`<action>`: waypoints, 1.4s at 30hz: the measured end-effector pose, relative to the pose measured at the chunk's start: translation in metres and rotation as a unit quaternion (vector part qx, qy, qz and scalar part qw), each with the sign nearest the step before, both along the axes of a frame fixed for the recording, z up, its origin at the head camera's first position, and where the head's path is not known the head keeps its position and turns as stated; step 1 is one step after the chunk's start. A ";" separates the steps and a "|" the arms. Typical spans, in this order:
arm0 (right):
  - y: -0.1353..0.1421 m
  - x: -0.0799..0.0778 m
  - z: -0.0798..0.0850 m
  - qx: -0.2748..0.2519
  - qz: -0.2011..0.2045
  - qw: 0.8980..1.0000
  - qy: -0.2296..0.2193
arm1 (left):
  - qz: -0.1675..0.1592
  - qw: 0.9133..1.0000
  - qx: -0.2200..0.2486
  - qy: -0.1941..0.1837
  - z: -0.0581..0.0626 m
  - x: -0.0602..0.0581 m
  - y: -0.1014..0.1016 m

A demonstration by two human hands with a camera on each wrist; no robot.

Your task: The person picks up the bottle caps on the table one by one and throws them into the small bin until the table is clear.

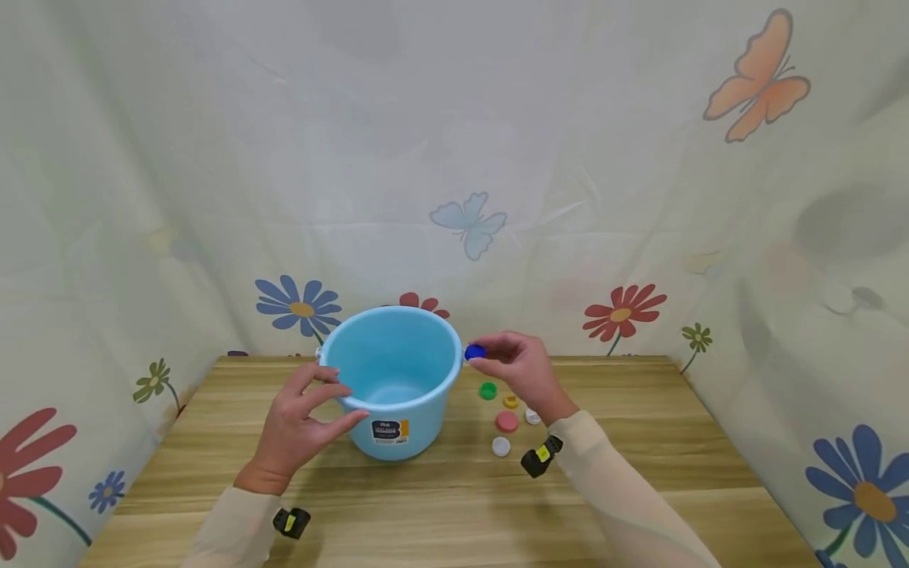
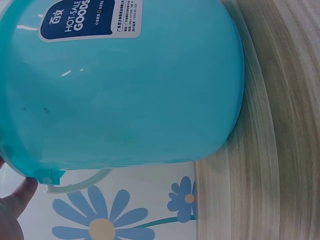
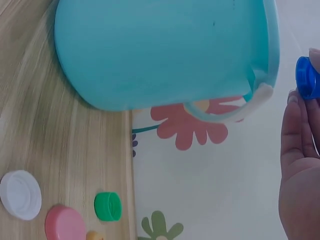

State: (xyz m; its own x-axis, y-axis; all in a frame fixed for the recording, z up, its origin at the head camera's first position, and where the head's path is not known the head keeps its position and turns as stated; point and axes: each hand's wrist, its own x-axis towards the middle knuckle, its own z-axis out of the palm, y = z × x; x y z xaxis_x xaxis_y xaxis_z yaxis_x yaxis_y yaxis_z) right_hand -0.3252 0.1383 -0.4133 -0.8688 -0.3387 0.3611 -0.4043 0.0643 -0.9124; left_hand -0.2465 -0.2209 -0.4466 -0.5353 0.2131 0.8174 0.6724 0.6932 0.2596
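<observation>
A light blue bucket stands upright on the table, its open top showing bare inside walls. At its near left rim, my left hand holds the edge, fingers over the rim and thumb on the outside. In the left wrist view only a fingertip shows by the rim and handle mount. My right hand pinches a blue bottle cap between thumb and fingers, just right of the bucket's rim. The right wrist view shows this blue cap at rim height, apart from the bucket.
Right of the bucket lie loose caps: a green cap, a yellow cap, a pink cap and white caps, one white cap nearest. Behind the wooden table hangs a flower-printed curtain.
</observation>
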 end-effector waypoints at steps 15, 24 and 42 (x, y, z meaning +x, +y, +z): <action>-0.020 0.004 0.003 -0.008 0.008 1.000 0.001 | 0.010 1.000 -0.004 -0.014 0.002 0.000 0.000; -0.029 0.004 0.007 0.002 -0.003 1.000 0.008 | 0.007 1.000 0.001 -0.016 0.001 0.000 -0.001; -0.041 0.004 0.016 0.012 -0.014 1.000 0.008 | 0.011 1.000 -0.006 -0.024 0.004 0.003 0.001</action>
State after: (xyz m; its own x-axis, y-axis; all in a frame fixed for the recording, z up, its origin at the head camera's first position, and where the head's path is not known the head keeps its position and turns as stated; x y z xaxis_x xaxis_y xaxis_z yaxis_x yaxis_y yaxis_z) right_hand -0.3210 0.0976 -0.3970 -0.8720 -0.3226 0.3682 -0.4174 0.0970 -0.9035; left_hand -0.2439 -0.2202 -0.4426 -0.5784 0.2100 0.7883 0.6433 0.7116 0.2824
